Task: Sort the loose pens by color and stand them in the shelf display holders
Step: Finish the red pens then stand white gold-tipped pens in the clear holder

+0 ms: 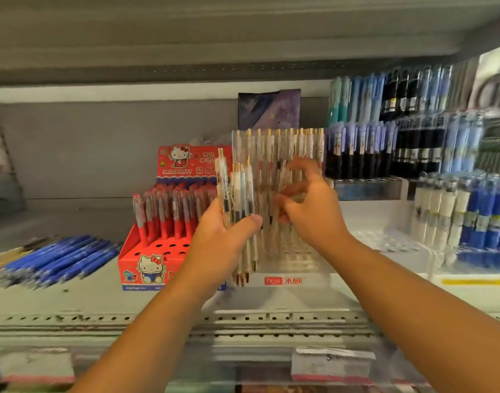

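Note:
My left hand [224, 236] grips a bundle of white pens with gold tips [239, 194], held upright in front of the shelf. Just right of it stands a clear display holder [288, 262] with several more white and gold pens [280, 146] standing in it. My right hand [308, 205] is in front of that holder with its fingers curled among the standing pens; blur hides whether it pinches one.
A red cartoon-cat box [146, 259] of red pens stands to the left. Loose blue pens [59, 259] lie on the shelf at far left. Tiered racks of blue and black pens [399, 137] and white and blue pens [464, 217] fill the right.

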`<action>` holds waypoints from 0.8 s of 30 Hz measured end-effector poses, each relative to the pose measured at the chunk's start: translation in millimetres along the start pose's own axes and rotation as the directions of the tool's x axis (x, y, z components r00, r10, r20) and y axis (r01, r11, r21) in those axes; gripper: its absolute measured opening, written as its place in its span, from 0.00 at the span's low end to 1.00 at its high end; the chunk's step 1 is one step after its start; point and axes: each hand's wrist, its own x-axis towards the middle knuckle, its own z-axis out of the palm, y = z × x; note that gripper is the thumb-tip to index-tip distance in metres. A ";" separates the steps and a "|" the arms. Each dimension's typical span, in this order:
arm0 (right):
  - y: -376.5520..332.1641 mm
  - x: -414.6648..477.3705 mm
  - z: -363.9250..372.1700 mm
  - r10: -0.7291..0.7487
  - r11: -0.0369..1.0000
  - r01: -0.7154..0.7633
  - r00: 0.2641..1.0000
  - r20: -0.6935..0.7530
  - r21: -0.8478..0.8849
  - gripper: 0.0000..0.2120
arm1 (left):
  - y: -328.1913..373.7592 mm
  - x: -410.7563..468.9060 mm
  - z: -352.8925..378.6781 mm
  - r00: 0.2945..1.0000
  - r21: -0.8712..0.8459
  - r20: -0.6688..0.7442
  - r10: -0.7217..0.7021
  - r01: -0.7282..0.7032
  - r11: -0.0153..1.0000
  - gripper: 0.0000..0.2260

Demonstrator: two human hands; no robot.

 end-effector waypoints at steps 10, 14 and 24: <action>4.2 -10.9 5.2 -0.002 0.978 0.038 0.985 0.171 -0.206 0.27 | -4.2 -0.9 -1.0 0.999 0.052 -0.026 -0.026 0.027 0.998 0.14; 6.4 -14.3 6.7 0.010 0.958 0.044 0.983 0.183 -0.285 0.28 | -4.5 -2.7 -0.7 1.000 0.058 -0.002 -0.016 0.016 0.998 0.12; -15.9 -25.7 2.5 -0.147 0.960 0.155 0.988 0.050 -0.235 0.13 | -5.5 -1.7 0.2 0.998 0.056 0.058 -0.017 0.014 0.998 0.18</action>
